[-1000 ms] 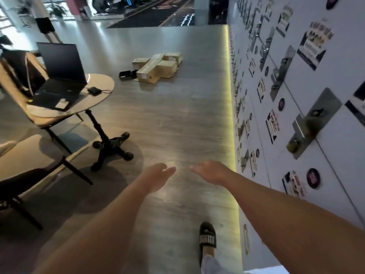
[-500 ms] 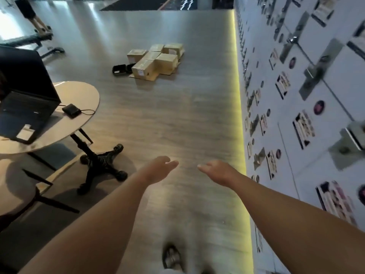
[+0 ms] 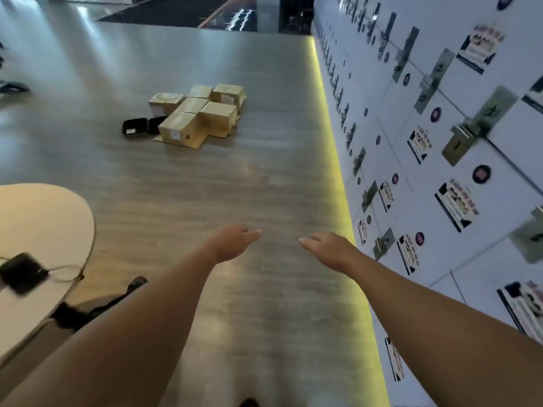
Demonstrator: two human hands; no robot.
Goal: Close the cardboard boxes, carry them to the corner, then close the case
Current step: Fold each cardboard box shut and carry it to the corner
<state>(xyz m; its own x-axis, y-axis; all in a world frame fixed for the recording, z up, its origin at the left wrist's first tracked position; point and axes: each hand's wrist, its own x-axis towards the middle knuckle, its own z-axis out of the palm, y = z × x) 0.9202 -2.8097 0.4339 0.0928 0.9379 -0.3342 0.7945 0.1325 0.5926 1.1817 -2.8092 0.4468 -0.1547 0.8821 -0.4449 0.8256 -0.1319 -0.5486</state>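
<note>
From the head view, both bare arms reach forward over the grey wood-grain floor, and the left hand and right hand hang apart with relaxed, straight fingers, empty and touching nothing. The task's things lie well ahead on that floor: a cluster of brown cardboard boxes packed against one another on flattened cardboard, most looking shut on top, though from here the flaps are too small to judge surely. Just beside the cluster's left edge sits the open black plastic case, its two halves spread flat. At lower left a round beige worktop carries a small black device with a cable, over a black pedestal base. Along the right runs a white locker wall with posters and metal latches, lit by a yellow strip at its foot. I judge the boxes not yet reached, so nothing is carried. The risks ahead: a foot clipping the pedestal base in passing, stepping on the low case while bending for the boxes, or loose flaps springing open when a box is lifted.
</note>
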